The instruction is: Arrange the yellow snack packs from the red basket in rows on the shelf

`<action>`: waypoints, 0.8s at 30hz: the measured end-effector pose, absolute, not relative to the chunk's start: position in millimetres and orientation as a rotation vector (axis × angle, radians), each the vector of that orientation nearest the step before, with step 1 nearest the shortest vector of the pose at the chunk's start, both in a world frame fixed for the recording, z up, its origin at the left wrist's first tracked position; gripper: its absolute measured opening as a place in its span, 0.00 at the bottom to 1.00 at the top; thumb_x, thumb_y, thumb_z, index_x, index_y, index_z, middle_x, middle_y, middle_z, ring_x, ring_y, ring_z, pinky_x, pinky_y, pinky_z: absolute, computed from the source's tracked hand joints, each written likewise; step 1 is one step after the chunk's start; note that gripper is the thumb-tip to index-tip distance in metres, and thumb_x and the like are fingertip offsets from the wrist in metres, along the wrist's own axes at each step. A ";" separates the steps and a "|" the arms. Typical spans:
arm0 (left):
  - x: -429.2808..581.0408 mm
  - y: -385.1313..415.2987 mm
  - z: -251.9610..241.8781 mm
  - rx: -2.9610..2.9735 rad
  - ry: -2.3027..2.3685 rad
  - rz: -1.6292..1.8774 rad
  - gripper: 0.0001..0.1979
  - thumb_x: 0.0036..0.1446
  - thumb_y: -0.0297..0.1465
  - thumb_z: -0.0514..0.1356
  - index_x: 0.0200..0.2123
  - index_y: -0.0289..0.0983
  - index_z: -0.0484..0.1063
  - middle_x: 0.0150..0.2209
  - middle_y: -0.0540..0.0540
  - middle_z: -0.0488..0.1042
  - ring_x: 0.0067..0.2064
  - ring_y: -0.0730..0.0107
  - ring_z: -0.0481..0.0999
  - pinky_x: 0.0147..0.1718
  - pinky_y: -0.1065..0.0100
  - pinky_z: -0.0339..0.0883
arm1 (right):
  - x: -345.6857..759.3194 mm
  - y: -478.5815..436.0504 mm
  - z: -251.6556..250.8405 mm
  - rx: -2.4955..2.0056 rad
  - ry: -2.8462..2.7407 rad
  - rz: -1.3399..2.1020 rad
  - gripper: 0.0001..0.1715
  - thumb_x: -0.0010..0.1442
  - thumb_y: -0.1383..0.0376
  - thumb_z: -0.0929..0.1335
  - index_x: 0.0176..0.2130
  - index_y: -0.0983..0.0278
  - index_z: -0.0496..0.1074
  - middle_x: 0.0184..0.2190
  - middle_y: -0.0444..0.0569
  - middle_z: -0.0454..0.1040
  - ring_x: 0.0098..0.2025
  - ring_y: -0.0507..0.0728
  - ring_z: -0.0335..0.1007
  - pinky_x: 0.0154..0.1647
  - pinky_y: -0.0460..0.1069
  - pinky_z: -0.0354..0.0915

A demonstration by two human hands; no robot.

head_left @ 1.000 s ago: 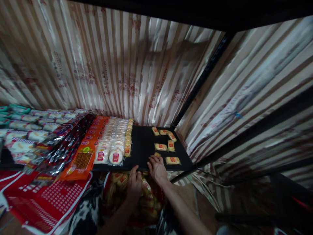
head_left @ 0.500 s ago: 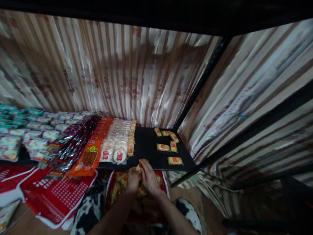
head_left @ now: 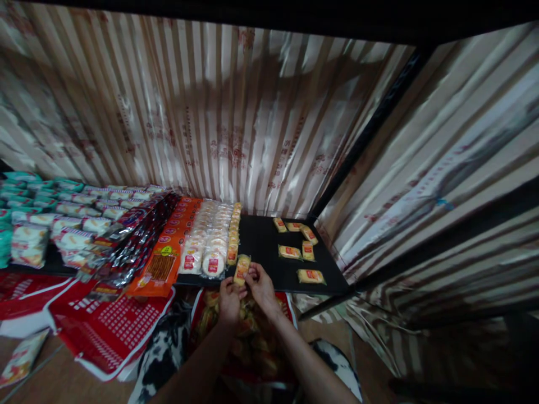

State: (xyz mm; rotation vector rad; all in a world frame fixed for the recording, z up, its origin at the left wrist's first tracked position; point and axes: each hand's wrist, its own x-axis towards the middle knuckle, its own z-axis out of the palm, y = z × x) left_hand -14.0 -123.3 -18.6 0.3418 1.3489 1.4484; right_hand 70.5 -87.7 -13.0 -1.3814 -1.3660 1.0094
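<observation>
A small yellow snack packet (head_left: 241, 268) with a red label is held up at the front edge of the black shelf (head_left: 263, 244). My left hand (head_left: 229, 300) pinches its lower end and my right hand (head_left: 261, 285) grips its right side. Both hands hover over a red bag (head_left: 244, 331) full of the same yellow packets, below the shelf. Several loose yellow packets (head_left: 300, 251) lie on the shelf's right part.
Rows of round white cakes (head_left: 208, 241), orange packs (head_left: 166, 252), dark shiny packs (head_left: 126, 241) and white-and-teal packs (head_left: 42, 224) fill the shelf's left. Red sacks (head_left: 96, 331) lie on the floor. Striped shiny sheeting (head_left: 236, 123) walls the back and right; a black post (head_left: 366, 134) stands at the corner.
My right hand came back from the shelf to the bag. Both hands then lifted one yellow packet up to the shelf's front edge. The view shifted slightly.
</observation>
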 end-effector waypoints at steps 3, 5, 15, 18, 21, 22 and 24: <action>-21.0 -119.7 -17.2 0.243 1.374 1.391 0.06 0.55 0.21 0.55 0.37 0.35 0.63 0.30 0.46 0.74 0.27 0.74 0.77 0.27 0.71 0.71 | 61.8 -74.2 -6.1 -1.388 -1.427 0.931 0.15 0.50 0.60 0.66 0.38 0.63 0.69 0.29 0.45 0.72 0.30 0.54 0.70 0.36 0.51 0.69; -24.1 -118.5 -16.5 0.255 1.415 1.373 0.07 0.55 0.21 0.54 0.38 0.34 0.64 0.33 0.44 0.74 0.26 0.75 0.75 0.24 0.73 0.69 | 56.6 -66.1 -4.6 -1.416 -1.454 0.872 0.15 0.49 0.61 0.66 0.39 0.63 0.69 0.30 0.46 0.72 0.31 0.55 0.69 0.37 0.51 0.69; -32.3 -106.5 -24.7 0.426 1.409 1.350 0.16 0.50 0.26 0.59 0.44 0.35 0.70 0.46 0.38 0.74 0.43 0.65 0.76 0.25 0.76 0.69 | 40.8 -53.4 -18.6 -1.479 -1.609 0.758 0.17 0.51 0.67 0.63 0.43 0.62 0.70 0.36 0.49 0.74 0.36 0.56 0.72 0.41 0.52 0.69; -32.7 -105.0 -22.8 0.448 1.388 1.347 0.18 0.49 0.25 0.58 0.47 0.35 0.69 0.48 0.38 0.74 0.43 0.66 0.76 0.28 0.74 0.70 | 39.6 -55.5 -21.5 -1.486 -1.596 0.748 0.19 0.52 0.66 0.64 0.45 0.63 0.69 0.38 0.50 0.74 0.37 0.56 0.72 0.42 0.52 0.69; -32.1 -104.7 -22.2 0.467 1.346 1.354 0.19 0.48 0.25 0.58 0.46 0.35 0.71 0.45 0.40 0.76 0.41 0.67 0.77 0.34 0.71 0.71 | 39.2 -57.5 -26.1 -1.490 -1.598 0.744 0.18 0.52 0.66 0.64 0.44 0.62 0.70 0.38 0.50 0.74 0.38 0.57 0.73 0.42 0.52 0.69; -31.8 -104.6 -22.6 0.468 1.336 1.363 0.19 0.47 0.24 0.57 0.45 0.35 0.71 0.44 0.40 0.76 0.41 0.67 0.77 0.35 0.70 0.71 | 39.3 -58.0 -27.8 -1.497 -1.600 0.747 0.17 0.52 0.66 0.64 0.44 0.62 0.70 0.37 0.50 0.74 0.38 0.57 0.73 0.42 0.52 0.69; -30.8 -104.5 -24.0 0.462 1.328 1.382 0.19 0.47 0.23 0.56 0.44 0.34 0.72 0.44 0.41 0.77 0.42 0.67 0.77 0.38 0.70 0.71 | 39.8 -59.1 -31.0 -1.511 -1.599 0.762 0.17 0.53 0.65 0.64 0.43 0.62 0.71 0.37 0.51 0.75 0.37 0.57 0.73 0.42 0.52 0.69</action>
